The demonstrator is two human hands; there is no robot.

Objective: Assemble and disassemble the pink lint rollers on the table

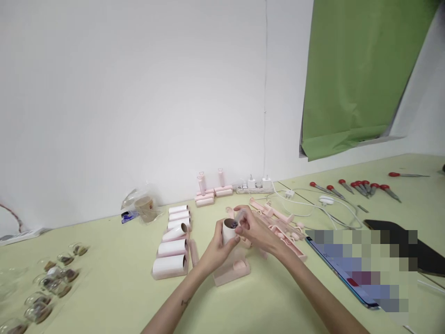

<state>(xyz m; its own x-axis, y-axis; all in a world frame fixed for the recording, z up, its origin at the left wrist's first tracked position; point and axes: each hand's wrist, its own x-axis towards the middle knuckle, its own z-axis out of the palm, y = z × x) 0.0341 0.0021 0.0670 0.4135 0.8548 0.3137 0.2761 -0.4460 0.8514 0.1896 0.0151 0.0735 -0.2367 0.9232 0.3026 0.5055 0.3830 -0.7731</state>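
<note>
My left hand (pixel 218 248) is wrapped round a white lint roller roll (pixel 228 232), whose open end tilts up and shows a dark core. At its rim is my right hand (pixel 256 228), fingers pinched on a small translucent piece that I cannot make out clearly. Below the hands lies a pale pink lint roller case (pixel 231 273). To the left stands a row of white rolls in pink cases (pixel 169 265), one roll propped at a slant. Pink plastic handle parts (pixel 287 241) lie loosely to the right, partly behind my right forearm.
Upright pink rollers (pixel 201 185) stand by the wall beside a power strip (pixel 255 189) with white cables. Red-handled tools (pixel 361 187) and a phone (pixel 342 273) are on the right. Glass domes (pixel 52 280) and a bagged paper cup (pixel 145 208) are on the left.
</note>
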